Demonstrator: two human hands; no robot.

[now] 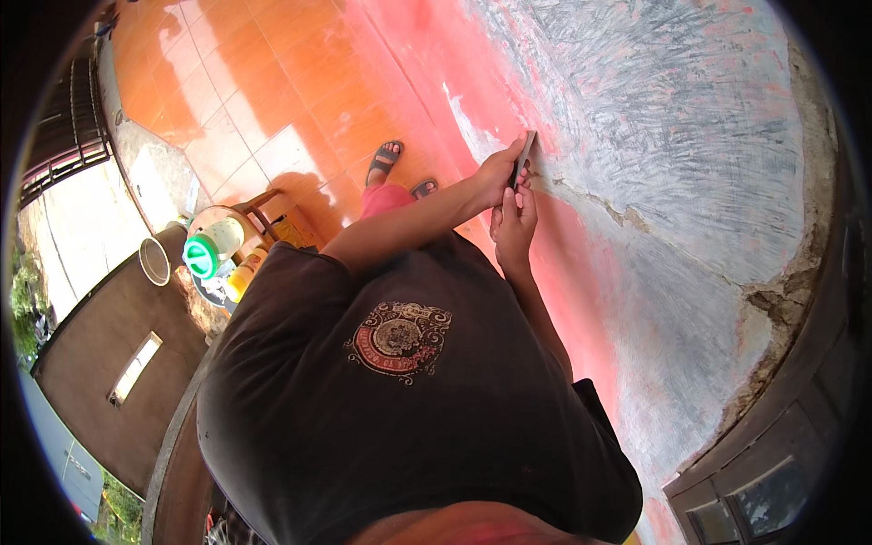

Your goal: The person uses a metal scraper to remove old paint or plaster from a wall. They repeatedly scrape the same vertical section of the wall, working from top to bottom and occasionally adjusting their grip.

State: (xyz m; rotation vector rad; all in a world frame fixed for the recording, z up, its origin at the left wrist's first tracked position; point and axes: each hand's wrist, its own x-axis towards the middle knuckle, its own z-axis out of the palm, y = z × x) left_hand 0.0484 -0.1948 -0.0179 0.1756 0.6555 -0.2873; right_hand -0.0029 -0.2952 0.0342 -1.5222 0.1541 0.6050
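Note:
My left hand (501, 174) holds a thin, dark, flat object (523, 160), seen nearly edge-on, close to the wall; what it is exactly cannot be told. Just below it is my right hand (516, 228), palm partly turned up and fingers partly bent, with fingertips at or very near the object's lower end. Beyond both hands runs a painted wall (565, 238), pink low down and bare grey with scratch-like marks and pink traces higher up. A crack (623, 214) crosses the grey part.
Orange floor tiles (272, 88) lie around my sandalled feet. At the left, a wooden stool (259, 204) stands by a clear container with a green lid (201, 256) and a yellow bottle (244, 276). A windowed dark frame (763, 490) is at lower right.

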